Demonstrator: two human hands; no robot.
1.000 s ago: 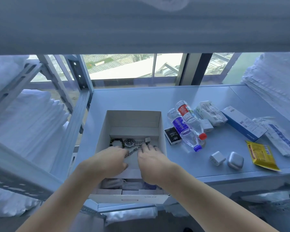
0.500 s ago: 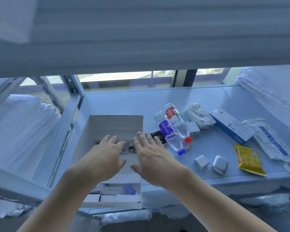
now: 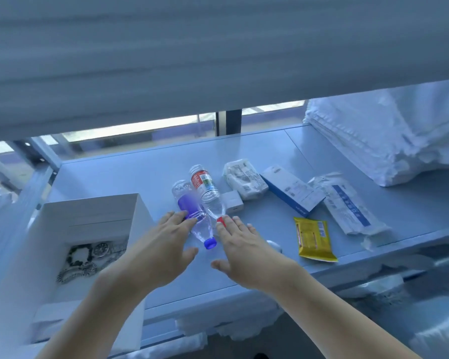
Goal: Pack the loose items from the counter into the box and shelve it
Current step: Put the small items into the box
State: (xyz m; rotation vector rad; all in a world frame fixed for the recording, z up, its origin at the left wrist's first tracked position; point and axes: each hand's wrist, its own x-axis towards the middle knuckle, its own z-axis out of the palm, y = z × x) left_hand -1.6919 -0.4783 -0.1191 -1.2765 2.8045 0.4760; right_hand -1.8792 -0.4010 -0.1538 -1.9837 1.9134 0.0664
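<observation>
Blue-tinted counter [image 3: 130,177] fills the middle of the frame, with both hands out over it, palms down and fingers spread, gripping nothing. Left hand [image 3: 163,247] has its fingertips on the purple-label bottle [image 3: 192,216], which lies on its side with its blue cap toward the bottom of the frame. Right hand [image 3: 244,250] sits just beside it, fingertips right at the red cap of the red-label bottle [image 3: 205,190]; can't tell if it's actually touching.

White box [image 3: 88,211] is at lower left, open on top, with a watch [image 3: 101,248] and some chain-type bracelets inside.

To the right of the bottles: a small white charger cube [image 3: 232,200], a white wrapped pack [image 3: 244,180], a long blue-and-white carton [image 3: 292,191], a yellow packet [image 3: 313,238], and a clear plastic sleeve [image 3: 347,206]. Stacked white foam sheets [image 3: 389,136] sit upper right.
</observation>
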